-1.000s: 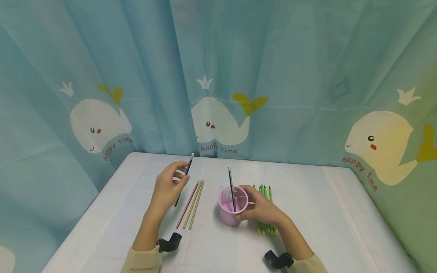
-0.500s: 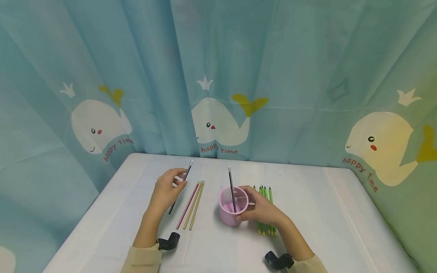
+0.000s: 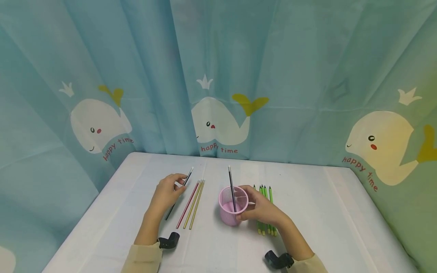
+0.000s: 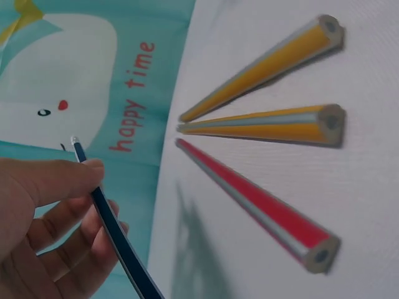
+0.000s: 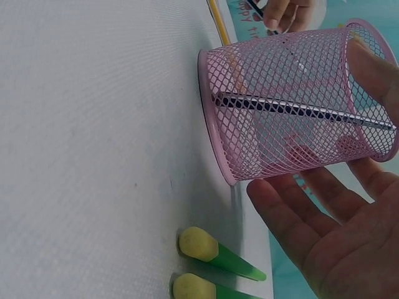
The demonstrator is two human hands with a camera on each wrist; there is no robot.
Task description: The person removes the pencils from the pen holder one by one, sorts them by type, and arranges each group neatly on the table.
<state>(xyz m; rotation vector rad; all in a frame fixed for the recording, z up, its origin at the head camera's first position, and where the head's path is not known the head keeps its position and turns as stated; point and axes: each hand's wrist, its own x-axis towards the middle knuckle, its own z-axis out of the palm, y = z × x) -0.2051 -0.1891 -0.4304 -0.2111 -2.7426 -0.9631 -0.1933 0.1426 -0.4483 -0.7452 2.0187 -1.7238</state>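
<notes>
In the head view my left hand pinches a dark blue pencil between thumb and fingers. The pencil slants, its pale end up and its lower end close over the table. A red pencil and two yellow pencils lie just right of it. My right hand holds a pink mesh pencil cup by its side, fingers and thumb around it near the rim. One dark pencil leans inside the cup. The right wrist view shows the thumb over the rim of the mesh cup.
Several green pencils lie right of the cup, partly hidden under my right hand and forearm. The white table ends at a blue curtain with whale prints. Black wrist mounts sit at both cuffs.
My left hand has come down and slightly toward me with the dark blue pencil, whose lower end swung left and nearer the table. The right hand and cup have stayed put.
</notes>
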